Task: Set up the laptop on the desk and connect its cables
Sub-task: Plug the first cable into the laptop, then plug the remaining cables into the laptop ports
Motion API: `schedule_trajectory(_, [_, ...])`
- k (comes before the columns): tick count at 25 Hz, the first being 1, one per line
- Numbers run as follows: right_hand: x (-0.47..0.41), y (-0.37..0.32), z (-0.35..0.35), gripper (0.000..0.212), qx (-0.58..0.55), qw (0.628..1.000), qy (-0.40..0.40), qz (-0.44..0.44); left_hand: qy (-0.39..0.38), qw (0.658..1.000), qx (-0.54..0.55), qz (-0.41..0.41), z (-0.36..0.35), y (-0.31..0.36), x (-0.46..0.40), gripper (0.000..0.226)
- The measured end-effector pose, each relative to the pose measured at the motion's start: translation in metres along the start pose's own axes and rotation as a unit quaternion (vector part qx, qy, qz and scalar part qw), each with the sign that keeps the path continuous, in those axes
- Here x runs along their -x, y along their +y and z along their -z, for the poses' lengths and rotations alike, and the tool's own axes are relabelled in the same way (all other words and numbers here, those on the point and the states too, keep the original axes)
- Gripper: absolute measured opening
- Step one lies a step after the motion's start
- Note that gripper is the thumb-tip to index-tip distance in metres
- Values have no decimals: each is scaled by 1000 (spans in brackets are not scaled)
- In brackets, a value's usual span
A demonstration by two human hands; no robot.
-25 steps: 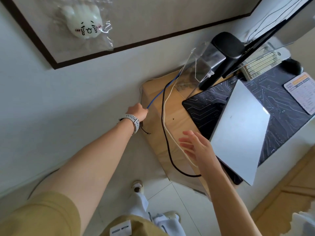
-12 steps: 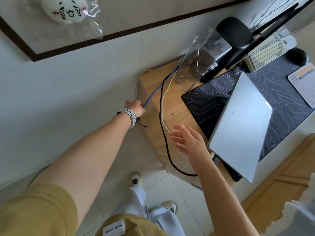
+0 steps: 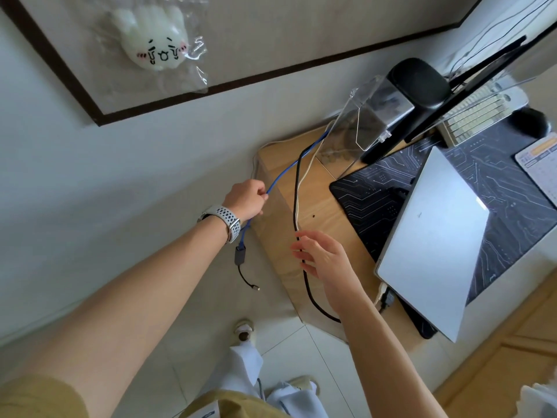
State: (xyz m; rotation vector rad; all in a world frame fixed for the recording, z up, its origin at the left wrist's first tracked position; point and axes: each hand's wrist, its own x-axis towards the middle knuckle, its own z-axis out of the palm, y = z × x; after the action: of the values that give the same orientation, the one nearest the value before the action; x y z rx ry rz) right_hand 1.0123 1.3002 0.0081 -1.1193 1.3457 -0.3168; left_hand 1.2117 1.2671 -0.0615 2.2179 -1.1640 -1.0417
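My left hand (image 3: 246, 198) has drawn the blue cable (image 3: 291, 168) up past the bench (image 3: 328, 218) edge: a moment ago only the cord showed at my fist, and now its dark adapter (image 3: 240, 254) hangs in the open below my wrist, with a short pigtail and small plug (image 3: 256, 287) dangling at about 6 o'clock from it. The fingers are closed around the blue cable. My right hand (image 3: 324, 257) has slid toward 9 o'clock and hovers with its fingers spread loosely over the black cable (image 3: 297, 188), gripping nothing that I can see. The closed silver laptop (image 3: 434, 236) lies on the circuit-print mat (image 3: 370, 197) at 3 o'clock, with a white and a black plug already at its near corner. I judge the adapter end is now free to be carried over to the laptop.
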Motion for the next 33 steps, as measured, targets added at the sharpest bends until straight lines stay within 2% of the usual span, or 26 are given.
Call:
schedule_trajectory(3, [1,3,-13,22,25,999,-42,13,24,999,35,-13,13,15,13,20])
schedule_trajectory(7, [-2,14,-22,28,113,991,-62,34,37,995,89,-24,28,36,29,22])
schedule_trajectory(11, [2,23,-27,32,160,980,-113,17,12,982,188,16,37,51,41,25])
schedule_trajectory(14, [7,31,-21,20,208,964,-165,9,-13,966,254,48,39,57,43,27])
schedule_trajectory(17, [13,33,-6,25,281,951,-129,12,-27,959,274,61,35,60,45,28])
schedule_trajectory(19, [17,32,9,28,284,953,-107,18,-18,958,277,69,31,62,46,26])
schedule_trajectory(23, [27,27,42,16,313,945,-77,63,-19,942,322,92,16,69,49,7])
schedule_trajectory(24, [29,26,50,14,321,942,-57,79,-3,955,284,87,13,73,50,7])
schedule_trajectory(26, [33,23,64,13,341,934,-20,107,91,994,55,13,7,79,54,12])
schedule_trajectory(27, [35,23,70,13,348,930,-6,116,154,985,-48,-54,4,83,58,13])
schedule_trajectory(28, [38,23,76,14,352,928,5,123,193,966,-102,-137,0,90,64,12])
schedule_trajectory(29, [40,23,81,16,354,927,13,121,195,948,-120,-220,-7,97,72,11])
schedule_trajectory(31, [44,24,90,21,357,927,31,111,100,925,-144,-337,-28,111,92,14])
schedule_trajectory(33, [48,26,97,24,349,930,50,98,-38,909,-194,-367,-53,122,109,19])
